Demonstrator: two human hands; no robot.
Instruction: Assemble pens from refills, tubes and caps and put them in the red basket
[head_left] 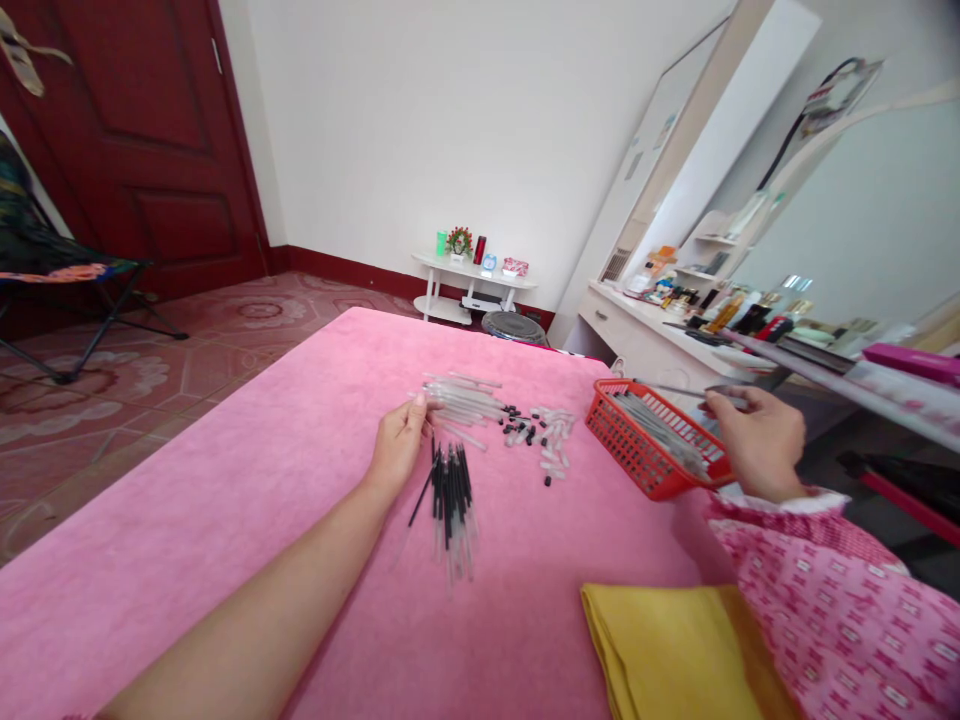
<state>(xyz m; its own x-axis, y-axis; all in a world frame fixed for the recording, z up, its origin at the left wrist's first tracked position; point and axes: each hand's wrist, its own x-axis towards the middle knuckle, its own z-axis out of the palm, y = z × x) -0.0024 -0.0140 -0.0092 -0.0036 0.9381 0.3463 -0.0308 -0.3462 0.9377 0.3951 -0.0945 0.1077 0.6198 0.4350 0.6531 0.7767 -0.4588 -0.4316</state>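
Your bare left forearm (300, 600), cut off below, ends in your left hand (399, 438) beside smooth, clear plastic tubes (466, 398). Your right hand (759, 435) pinches a thin grey rod (670, 387), its detail blurred, above the latticed red plastic basket (628, 455). I cannot tell your left grip.

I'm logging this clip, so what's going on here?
At a pink cloth-covered surface, a person's right hand pinches a thin dark stick at a red plastic basket of slender grey sticks. The left hand is at a pile of clear plastic tubes; whether it grips any is unclear. Thin black-and-clear rods and small black and clear pieces lie nearby.
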